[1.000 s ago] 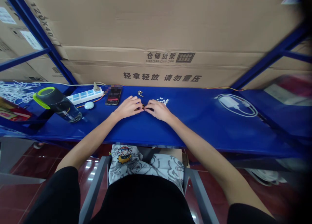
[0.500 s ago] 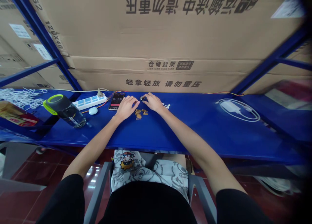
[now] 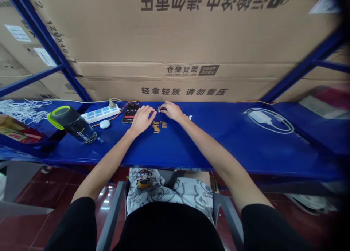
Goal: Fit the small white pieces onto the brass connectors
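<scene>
R hand [image 3: 171, 110] had fingertips at sm. dark/white cluster [image 3: 159, 109] nr back edge of bench [image 3: 169, 151]; couldn't tell if pinching. L hand [image 3: 142, 119], thumb spread from fingers, was just beside phone [image 3: 131, 112]. Gold pcs [image 3: 156, 128] lay nearer front edge than cluster.

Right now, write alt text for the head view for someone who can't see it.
The right hand is at small silvery-dark parts on a blue tabletop, the left hand close by. Gold-coloured pieces lie nearer the camera; a phone, power strip and bottle are on the left.
</scene>
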`<control>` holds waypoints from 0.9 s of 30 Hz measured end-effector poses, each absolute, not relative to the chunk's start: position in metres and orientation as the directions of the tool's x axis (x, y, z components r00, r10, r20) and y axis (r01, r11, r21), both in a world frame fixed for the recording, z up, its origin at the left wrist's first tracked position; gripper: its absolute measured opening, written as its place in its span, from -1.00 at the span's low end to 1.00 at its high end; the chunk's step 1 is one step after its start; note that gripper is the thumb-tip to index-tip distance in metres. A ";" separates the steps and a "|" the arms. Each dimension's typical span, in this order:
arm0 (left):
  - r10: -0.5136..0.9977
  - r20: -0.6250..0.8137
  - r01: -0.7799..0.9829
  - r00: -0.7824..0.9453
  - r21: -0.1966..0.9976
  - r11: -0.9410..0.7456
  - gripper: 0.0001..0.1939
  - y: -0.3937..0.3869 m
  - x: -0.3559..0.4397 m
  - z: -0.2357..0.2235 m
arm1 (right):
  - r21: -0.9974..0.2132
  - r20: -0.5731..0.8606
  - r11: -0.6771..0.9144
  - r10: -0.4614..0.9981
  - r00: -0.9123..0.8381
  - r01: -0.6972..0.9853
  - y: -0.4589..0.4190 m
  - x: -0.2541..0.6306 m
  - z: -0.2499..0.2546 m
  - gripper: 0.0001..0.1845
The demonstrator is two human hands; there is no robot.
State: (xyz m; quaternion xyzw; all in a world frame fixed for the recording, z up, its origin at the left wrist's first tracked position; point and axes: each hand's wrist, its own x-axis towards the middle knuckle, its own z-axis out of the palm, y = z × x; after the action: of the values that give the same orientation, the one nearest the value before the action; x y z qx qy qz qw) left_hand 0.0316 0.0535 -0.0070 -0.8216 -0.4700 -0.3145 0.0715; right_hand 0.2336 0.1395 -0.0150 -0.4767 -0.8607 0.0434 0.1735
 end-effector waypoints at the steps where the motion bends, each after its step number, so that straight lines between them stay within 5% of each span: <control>1: 0.730 0.580 0.819 0.362 0.177 -0.546 -0.75 0.053 0.032 -0.007 | -0.238 0.255 0.549 0.832 -0.494 0.801 0.140 0.234 -0.015 -0.82; 15: 0.760 0.546 0.834 0.353 0.186 -0.520 -0.85 0.059 0.034 -0.013 | -0.250 0.261 0.626 0.778 -0.572 0.738 0.139 0.251 -0.018 -0.71; 27: 0.786 0.524 0.850 0.327 0.200 -0.487 -0.86 0.060 0.032 -0.013 | -0.313 0.271 0.639 0.769 -0.579 0.703 0.149 0.235 -0.025 -0.80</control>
State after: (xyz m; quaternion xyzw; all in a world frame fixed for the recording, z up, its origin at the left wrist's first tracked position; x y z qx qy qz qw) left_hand 0.0317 0.0600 -0.0133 -0.8128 -0.5034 -0.2880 0.0553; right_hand 0.2348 0.1485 -0.0251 -0.4161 -0.8843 0.0856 0.1936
